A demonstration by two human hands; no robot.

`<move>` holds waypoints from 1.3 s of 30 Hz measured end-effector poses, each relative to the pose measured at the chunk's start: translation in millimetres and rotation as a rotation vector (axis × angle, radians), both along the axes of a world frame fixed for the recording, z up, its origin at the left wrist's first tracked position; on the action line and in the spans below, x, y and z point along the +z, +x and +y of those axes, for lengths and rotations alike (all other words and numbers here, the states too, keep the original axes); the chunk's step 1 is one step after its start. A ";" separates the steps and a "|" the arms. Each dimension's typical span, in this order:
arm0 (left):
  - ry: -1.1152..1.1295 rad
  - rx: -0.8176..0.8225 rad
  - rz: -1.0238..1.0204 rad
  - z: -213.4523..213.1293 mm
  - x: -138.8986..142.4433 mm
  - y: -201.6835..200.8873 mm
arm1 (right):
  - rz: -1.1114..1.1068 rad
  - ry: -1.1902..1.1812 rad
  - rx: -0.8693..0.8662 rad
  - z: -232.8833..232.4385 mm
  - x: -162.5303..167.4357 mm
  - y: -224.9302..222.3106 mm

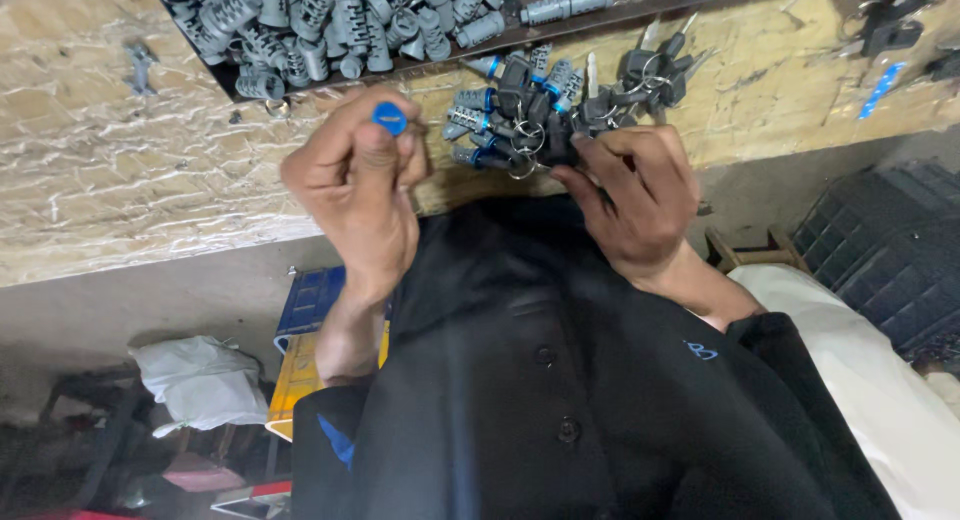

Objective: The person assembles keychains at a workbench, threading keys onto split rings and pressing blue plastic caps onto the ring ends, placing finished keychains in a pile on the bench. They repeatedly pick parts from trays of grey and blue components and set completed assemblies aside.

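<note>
The tabletop (130,180) looks like rough, flaky pale wood. The lock cylinders (300,30) are dull grey metal, some with matt blue plastic caps (390,118). The keys (600,105) have shiny metal blades and rings and black plastic heads. The jacket (560,380) is smooth, dark cloth.

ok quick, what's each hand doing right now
Left hand: closed on a small part with a blue cap.
Right hand: fingers closed in the pile of keys and lock parts; exactly what it grips cannot be told.
</note>
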State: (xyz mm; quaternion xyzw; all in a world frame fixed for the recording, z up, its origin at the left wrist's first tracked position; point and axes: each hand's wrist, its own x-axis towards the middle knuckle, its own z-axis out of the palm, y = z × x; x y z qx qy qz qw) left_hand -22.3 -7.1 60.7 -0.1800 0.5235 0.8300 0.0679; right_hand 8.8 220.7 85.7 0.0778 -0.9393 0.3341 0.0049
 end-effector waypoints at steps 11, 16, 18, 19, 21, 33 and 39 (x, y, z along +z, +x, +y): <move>-0.069 -0.385 0.047 8.3 -6.0 2.6 | -0.010 -0.408 -0.114 -14.4 8.0 -7.3; -0.076 -0.440 0.088 6.8 -9.6 4.1 | 0.027 -0.236 0.115 -14.4 17.8 -28.7; -0.181 -0.452 0.129 7.1 -10.4 1.5 | 0.053 -0.162 0.217 -10.3 22.0 -37.5; -0.266 -0.441 0.189 8.0 -10.2 -0.8 | 0.053 -0.125 0.254 -7.9 24.9 -41.6; -0.438 -0.418 0.306 9.1 -8.1 -5.7 | 0.072 -0.046 0.330 -6.4 30.5 -48.2; -0.802 -0.510 0.803 9.7 -12.4 -9.4 | 0.107 -0.048 0.250 -21.4 21.2 -46.9; -0.694 -0.515 0.439 26.8 -5.0 -1.9 | 0.075 -0.093 0.209 -18.1 5.7 -41.4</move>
